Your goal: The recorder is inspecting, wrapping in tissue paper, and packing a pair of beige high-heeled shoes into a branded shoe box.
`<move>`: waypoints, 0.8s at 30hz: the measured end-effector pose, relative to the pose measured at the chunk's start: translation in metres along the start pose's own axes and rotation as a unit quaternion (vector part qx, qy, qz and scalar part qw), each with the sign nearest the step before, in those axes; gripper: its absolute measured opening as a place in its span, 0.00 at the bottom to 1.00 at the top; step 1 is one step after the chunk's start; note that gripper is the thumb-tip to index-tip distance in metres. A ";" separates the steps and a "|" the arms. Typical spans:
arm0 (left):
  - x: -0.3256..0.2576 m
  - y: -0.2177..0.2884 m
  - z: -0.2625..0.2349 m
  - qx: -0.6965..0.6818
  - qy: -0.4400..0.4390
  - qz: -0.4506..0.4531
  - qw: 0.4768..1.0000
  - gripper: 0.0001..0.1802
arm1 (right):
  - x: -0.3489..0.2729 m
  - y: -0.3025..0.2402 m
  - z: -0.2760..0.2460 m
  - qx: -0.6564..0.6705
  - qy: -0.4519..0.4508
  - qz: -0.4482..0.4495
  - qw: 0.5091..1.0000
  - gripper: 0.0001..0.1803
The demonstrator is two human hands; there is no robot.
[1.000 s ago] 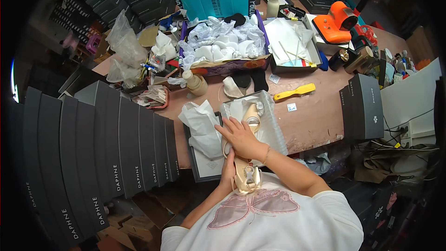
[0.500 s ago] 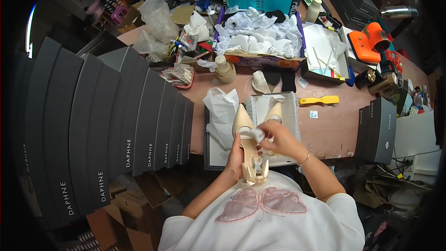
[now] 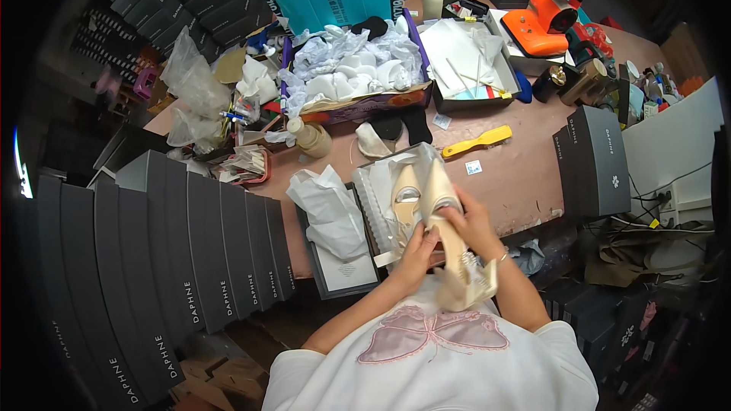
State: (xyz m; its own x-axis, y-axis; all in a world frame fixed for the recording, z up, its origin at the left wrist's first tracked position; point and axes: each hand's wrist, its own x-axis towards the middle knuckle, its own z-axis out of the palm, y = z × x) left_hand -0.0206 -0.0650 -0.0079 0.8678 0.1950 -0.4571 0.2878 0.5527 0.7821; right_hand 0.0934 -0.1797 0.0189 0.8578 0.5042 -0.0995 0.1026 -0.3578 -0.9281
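On the far left a row of dark grey shoe boxes (image 3: 190, 259) stands on edge beside the brown worktable (image 3: 525, 175). Next to them, a dark box lid (image 3: 339, 270) lies at the table's front edge with crumpled white tissue paper (image 3: 329, 205) on it. Just to its right is an open shoe box (image 3: 373, 198) lined with paper – one cream pointed pump (image 3: 405, 194) lies inside. The left hand (image 3: 415, 255) is closed around the middle of a second cream pump (image 3: 457, 247), which is held over the front edge of the box, its heel toward the person's chest. The right hand (image 3: 476, 221) grips the same shoe from the other side. Further right a yellow brush (image 3: 478, 141) lies on the table, and one more dark box (image 3: 598, 160) stands at the right edge
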 end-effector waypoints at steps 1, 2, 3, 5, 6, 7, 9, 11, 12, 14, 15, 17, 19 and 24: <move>0.001 0.021 -0.005 0.009 -0.072 -0.036 0.997 0.25 | 0.002 0.018 -0.021 -0.008 0.032 0.025 0.999 0.25; 0.011 0.023 -0.024 0.122 -0.017 0.067 0.990 0.22 | 0.007 0.040 -0.040 -0.014 0.062 0.045 0.997 0.25; 0.024 0.033 -0.045 0.272 0.039 0.196 0.941 0.18 | 0.015 0.069 -0.056 -0.028 0.077 0.042 0.996 0.25; 0.051 0.048 -0.082 0.523 0.009 0.251 0.815 0.19 | 0.023 0.136 -0.066 -0.055 0.109 0.043 0.992 0.25; 0.057 0.051 -0.087 0.608 -0.039 0.222 0.761 0.21 | 0.025 0.156 -0.065 -0.126 0.086 0.059 0.987 0.26; 0.061 0.049 -0.088 0.688 -0.079 0.224 0.686 0.24 | 0.028 0.176 -0.062 -0.196 0.063 0.075 0.976 0.26; 0.078 0.045 -0.091 0.820 -0.159 0.229 0.501 0.29 | 0.028 0.205 -0.064 -0.182 0.038 0.065 0.980 0.27; 0.087 0.033 -0.092 0.825 -0.209 0.214 0.480 0.32 | 0.015 0.193 -0.071 -0.151 0.036 0.034 0.987 0.27; 0.091 0.027 -0.089 0.813 -0.238 0.209 0.488 0.30 | 0.000 0.200 -0.076 -0.208 0.052 0.044 0.976 0.28; 0.098 0.010 -0.088 0.812 -0.267 0.203 0.478 0.28 | -0.015 0.171 -0.088 -0.323 -0.022 0.008 0.946 0.30; 0.101 0.004 -0.085 0.804 -0.271 0.205 0.488 0.27 | -0.020 0.158 -0.090 -0.379 -0.058 -0.012 0.924 0.31; 0.107 0.004 -0.077 0.795 -0.275 0.211 0.498 0.26 | -0.021 0.171 -0.074 -0.344 -0.062 -0.070 0.934 0.32; 0.107 0.019 -0.065 0.785 -0.291 0.234 0.495 0.26 | -0.011 0.180 -0.052 -0.366 -0.051 -0.106 0.923 0.31; 0.083 0.077 -0.066 0.590 -0.236 0.239 0.734 0.20 | -0.006 0.140 -0.069 -0.211 0.044 -0.146 0.965 0.18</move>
State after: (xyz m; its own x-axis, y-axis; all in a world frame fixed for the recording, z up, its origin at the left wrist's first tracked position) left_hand 0.0472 0.0471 -0.0136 0.9477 -0.3178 -0.0309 -0.1860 -0.6282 0.7555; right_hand 0.1373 -0.2869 -0.0854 0.7992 0.5694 0.1928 0.5267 -0.5087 -0.6810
